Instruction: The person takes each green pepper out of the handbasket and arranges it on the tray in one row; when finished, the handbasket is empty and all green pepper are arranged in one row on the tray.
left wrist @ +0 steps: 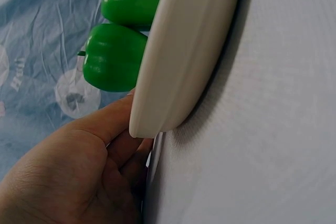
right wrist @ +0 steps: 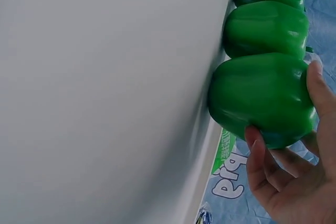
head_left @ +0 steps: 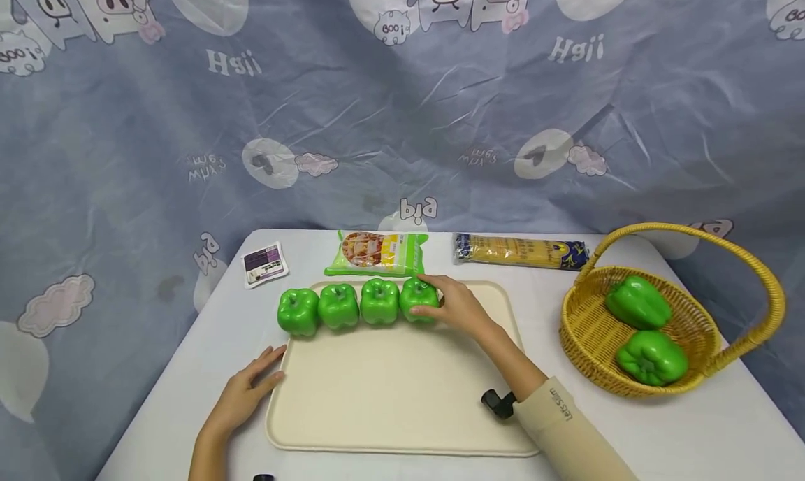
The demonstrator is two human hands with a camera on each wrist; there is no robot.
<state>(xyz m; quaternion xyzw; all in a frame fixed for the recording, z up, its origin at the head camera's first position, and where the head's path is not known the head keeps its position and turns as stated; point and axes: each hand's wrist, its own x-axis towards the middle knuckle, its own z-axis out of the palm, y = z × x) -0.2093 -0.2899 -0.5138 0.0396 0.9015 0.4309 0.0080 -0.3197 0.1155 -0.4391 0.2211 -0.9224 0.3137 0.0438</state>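
Along the far edge of a cream tray stands a row of several green bell peppers, stems up. My right hand grips the rightmost bell pepper, thumb on one side and fingers round the other. In the right wrist view that bell pepper stands on the tray and seems to touch its neighbour. At the tray's left edge, my left hand rests with fingers extended. The left wrist view shows this hand against the tray rim, its fingertips partly hidden.
A yellow wicker basket with a tall handle, holding two green bell peppers, stands at right. Behind the tray lie a green food packet and a pack of dry noodles. A small purple-and-white packet lies at back left.
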